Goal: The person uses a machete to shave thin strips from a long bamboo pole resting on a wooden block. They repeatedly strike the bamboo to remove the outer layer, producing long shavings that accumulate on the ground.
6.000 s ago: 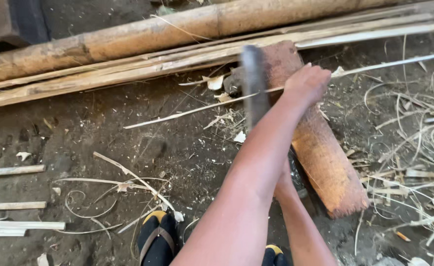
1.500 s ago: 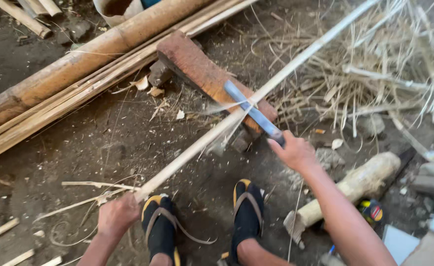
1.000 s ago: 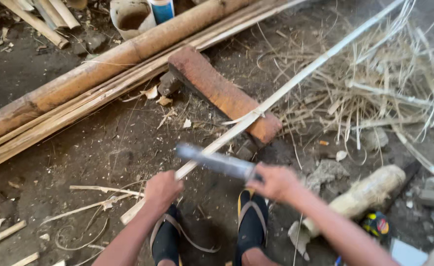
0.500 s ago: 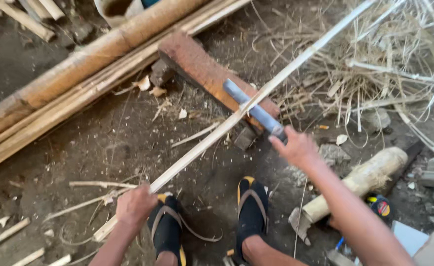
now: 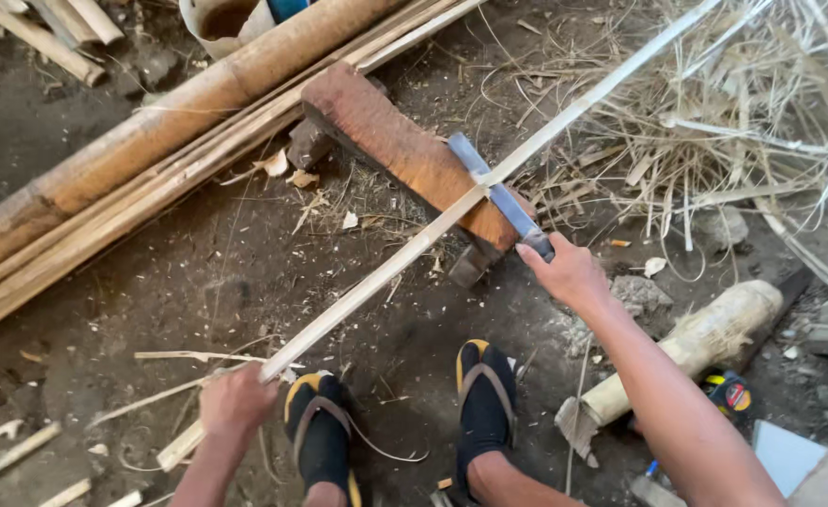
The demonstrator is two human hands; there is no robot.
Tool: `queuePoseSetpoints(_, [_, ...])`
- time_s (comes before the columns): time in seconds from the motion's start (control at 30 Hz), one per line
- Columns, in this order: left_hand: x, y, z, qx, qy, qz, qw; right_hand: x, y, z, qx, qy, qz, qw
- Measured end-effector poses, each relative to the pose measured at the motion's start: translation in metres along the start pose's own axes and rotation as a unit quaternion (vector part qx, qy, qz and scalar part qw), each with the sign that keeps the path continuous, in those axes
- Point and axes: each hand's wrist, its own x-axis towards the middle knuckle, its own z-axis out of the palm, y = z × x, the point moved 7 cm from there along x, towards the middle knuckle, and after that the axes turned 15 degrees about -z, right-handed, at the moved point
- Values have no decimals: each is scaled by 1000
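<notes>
Gripped near its lower end by the left hand [image 5: 235, 402], a long bamboo strip [image 5: 414, 246] is being steadied. Beyond that grip, it is being pressed across a reddish wooden block [image 5: 404, 155], where a blade [image 5: 500, 194] clasped in the right hand [image 5: 572, 274] is being set against it. Past the blade, most of its length appears uncut.
</notes>
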Motion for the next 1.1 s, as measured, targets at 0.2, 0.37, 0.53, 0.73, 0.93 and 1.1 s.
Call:
queuePoseSetpoints(0.2, [45,161,-9,-96,-65,68,991,-39,-59,73,71,-47,-30,996])
queuePoseSetpoints(0.37, [31,154,-16,-125,-61,76,987,-38,-89,40,-22,-37,-255,966])
queuePoseSetpoints(0.53, [6,60,-6,-29,-42,13,999,-16,-26,8,9,-26,18,999])
queuePoseSetpoints(0.73, [24,57,-1,-39,-63,1,997,-56,-99,77,-119,-155,-280,940])
queuePoseSetpoints(0.93, [5,-14,-1,13,-18,11,1000,-2,-1,5,-37,25,-30,999])
queuePoseSetpoints(1.1, [35,108,-11,-82,-23,104,991,-33,-56,52,19,-18,-58,998])
